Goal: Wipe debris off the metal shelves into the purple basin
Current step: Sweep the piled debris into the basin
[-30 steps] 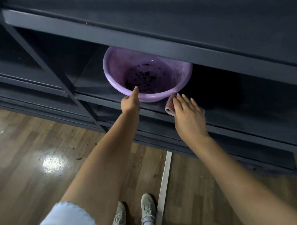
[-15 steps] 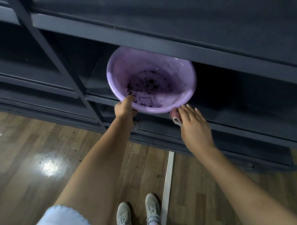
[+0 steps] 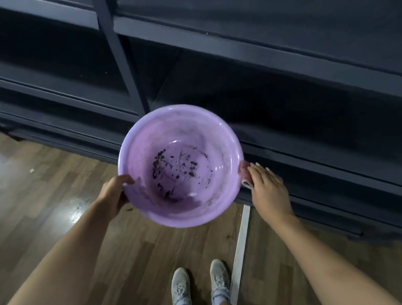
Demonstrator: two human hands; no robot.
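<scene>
While the left hand [image 3: 114, 193] grips the near-left rim of the purple basin [image 3: 222, 197], thumb curled over the edge, the basin hangs in the air just in front of the front edge of the metal shelves [image 3: 310, 152], over the wooden floor [image 3: 58, 181]. Dark debris [image 3: 173, 167] is scattered over the basin's bottom. The right hand [image 3: 268, 188] lies flat, fingers nearly straight, pressing a pink cloth [image 3: 244, 173] onto the front edge of the lower shelf, just beside the basin's right rim. The cloth shows only at the fingertips. Two grey shoes [image 3: 199, 288] stand on the floor below, beside a pale strip [image 3: 240, 242].
</scene>
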